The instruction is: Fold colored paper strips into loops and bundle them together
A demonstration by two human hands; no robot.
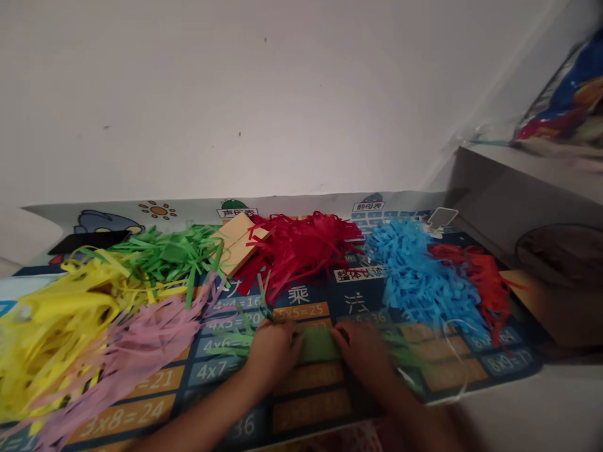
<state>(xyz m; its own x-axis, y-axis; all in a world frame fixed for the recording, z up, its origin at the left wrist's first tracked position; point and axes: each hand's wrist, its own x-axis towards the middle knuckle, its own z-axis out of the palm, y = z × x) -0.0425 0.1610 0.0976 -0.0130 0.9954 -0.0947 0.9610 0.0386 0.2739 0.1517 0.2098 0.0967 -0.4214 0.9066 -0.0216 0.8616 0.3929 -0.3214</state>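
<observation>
Near the front of the table, my left hand (274, 346) pinches one side of a green fringed paper (320, 344). The other side of it is gripped by my right hand (360, 349), blurred a little by motion. The paper's uncut middle lies flat between the hands. Its thin cut strips fan out beyond both hands, left and right. My fingertips are partly hidden behind my hands. Closest past my left hand is a red fringed paper bundle (308, 245), with pink fringed paper (155, 336) to the left.
Yellow (56, 314) and bright green (174, 248) fringed paper lie at left. Blue (419, 276) and orange-red (492, 289) bundles lie at right. A tan paper piece (239, 242) sits beside the red. The table cover (249, 427) shows multiplication sums. A white wall (235, 94) stands behind.
</observation>
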